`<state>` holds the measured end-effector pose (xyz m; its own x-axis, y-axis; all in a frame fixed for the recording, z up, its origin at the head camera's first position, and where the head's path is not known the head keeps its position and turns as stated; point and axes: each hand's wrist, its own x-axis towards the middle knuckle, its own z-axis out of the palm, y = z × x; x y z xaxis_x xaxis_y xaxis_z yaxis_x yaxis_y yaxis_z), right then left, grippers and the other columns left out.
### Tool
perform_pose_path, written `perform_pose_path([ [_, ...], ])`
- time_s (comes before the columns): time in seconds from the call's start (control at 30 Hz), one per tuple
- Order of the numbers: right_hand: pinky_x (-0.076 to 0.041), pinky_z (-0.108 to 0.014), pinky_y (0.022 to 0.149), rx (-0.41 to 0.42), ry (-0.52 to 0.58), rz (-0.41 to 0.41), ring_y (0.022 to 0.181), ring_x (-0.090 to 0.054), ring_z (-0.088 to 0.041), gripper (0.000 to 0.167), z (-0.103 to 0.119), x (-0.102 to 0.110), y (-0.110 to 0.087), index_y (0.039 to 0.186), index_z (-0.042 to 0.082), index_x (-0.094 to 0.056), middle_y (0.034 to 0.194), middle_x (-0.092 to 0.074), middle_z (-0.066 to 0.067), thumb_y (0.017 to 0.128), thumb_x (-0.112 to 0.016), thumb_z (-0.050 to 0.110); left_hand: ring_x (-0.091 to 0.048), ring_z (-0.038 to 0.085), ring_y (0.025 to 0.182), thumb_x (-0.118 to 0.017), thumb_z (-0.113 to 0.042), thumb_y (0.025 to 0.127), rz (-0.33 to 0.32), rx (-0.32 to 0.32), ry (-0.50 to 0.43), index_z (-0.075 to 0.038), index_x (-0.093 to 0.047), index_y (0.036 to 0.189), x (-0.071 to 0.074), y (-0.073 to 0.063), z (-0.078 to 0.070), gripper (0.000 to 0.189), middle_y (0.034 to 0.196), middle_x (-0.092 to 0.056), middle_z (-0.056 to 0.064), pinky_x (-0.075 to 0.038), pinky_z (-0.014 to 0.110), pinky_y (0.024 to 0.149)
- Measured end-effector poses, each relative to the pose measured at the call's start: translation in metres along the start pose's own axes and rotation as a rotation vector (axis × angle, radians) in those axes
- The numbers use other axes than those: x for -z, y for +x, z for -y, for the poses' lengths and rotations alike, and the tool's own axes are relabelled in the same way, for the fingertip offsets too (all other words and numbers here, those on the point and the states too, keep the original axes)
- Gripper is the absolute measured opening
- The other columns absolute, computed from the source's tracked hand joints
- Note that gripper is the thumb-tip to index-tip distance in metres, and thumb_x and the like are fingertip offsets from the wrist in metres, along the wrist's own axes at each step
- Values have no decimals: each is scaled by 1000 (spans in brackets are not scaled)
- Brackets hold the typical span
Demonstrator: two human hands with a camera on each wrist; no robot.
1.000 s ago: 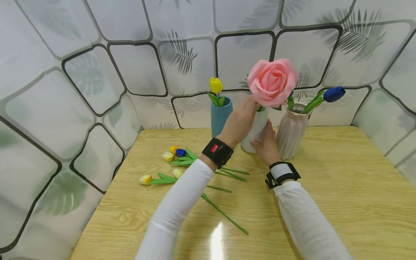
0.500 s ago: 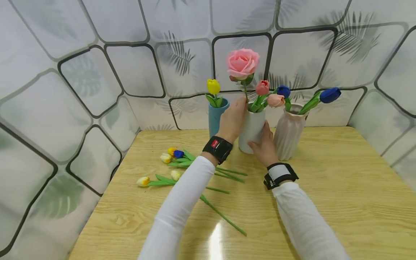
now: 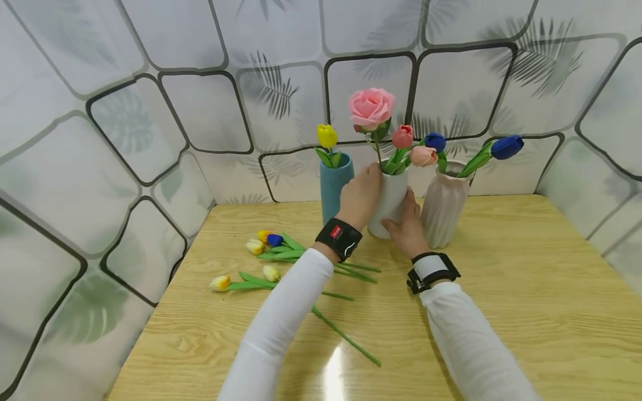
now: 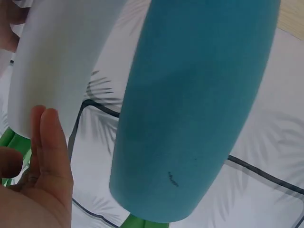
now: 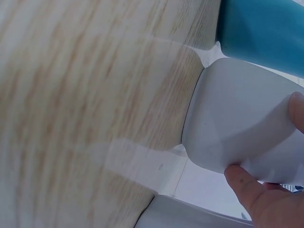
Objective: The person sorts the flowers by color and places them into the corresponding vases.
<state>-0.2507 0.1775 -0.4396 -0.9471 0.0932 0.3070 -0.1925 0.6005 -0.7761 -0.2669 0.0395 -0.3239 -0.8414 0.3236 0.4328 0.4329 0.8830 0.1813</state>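
The left hand [image 3: 360, 195] is at the rim of the white vase [image 3: 388, 206], pinching the stem of a pink rose [image 3: 371, 108] whose bloom stands above the vase. In the left wrist view, other fingers [image 4: 54, 142] of that hand lie straight along the vase's side. Lower down, the right hand [image 3: 408, 231] grips the white vase from the right, thumb in front. A red tulip [image 3: 403, 136] and a peach tulip [image 3: 423, 156] also lean out of this vase. The vase's base rests on the table in the right wrist view.
A blue vase [image 3: 335, 186] with a yellow tulip [image 3: 327, 135] stands to the left. At right is a ribbed pale vase [image 3: 443, 209] with blue tulips [image 3: 506, 147]. Several loose tulips [image 3: 220, 283] lie on the wooden table [image 3: 526, 312]. A patterned wall covering [image 3: 291, 44] rises behind.
The rose has moved from in front of the white vase, close to the camera, to its left rim, then sunk lower with the left hand. The right hand has kept its hold.
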Motion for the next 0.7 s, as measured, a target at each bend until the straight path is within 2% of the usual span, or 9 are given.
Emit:
perform_pose_path([
  [0.13,-29,-60,112,-19,-1,8,137,-30,-52,100,2,0,-1,158,5,5,149,-22,-38,93,-70,14,-70,26,74,-39,-28,109,-40,-8,-3,-9,-58,116,4,-2,-3,27,97,-67,6,-58,41,58],
  [0.27,-30,-60,111,-27,-9,12,137,-31,-52,99,3,0,-1,158,4,5,149,-22,-38,93,-70,13,-69,26,81,-44,-23,108,-21,-52,-51,-10,-53,129,5,-2,-2,26,111,-64,9,-58,41,62],
  [0.4,-30,-59,111,-8,-19,2,136,-32,-52,99,3,1,-2,158,3,3,148,-23,-39,92,-70,11,-66,24,96,-47,-19,107,-27,-122,-74,-10,-54,128,-1,-7,3,24,121,-57,11,-59,39,66],
  [0.57,-31,-59,111,-1,-22,-8,135,-33,-52,99,5,2,-2,158,2,2,147,-25,-40,91,-71,11,-60,24,109,-50,-14,105,-45,-190,-113,-10,-58,123,-11,-21,10,20,131,-50,11,-58,34,64],
  [0.7,-32,-61,110,4,-30,-8,135,-33,-53,99,6,3,-2,157,2,2,147,-25,-40,92,-71,11,-60,22,106,-51,-11,103,-4,-232,-177,-10,-58,120,-15,-36,16,19,125,-53,10,-56,32,65],
])
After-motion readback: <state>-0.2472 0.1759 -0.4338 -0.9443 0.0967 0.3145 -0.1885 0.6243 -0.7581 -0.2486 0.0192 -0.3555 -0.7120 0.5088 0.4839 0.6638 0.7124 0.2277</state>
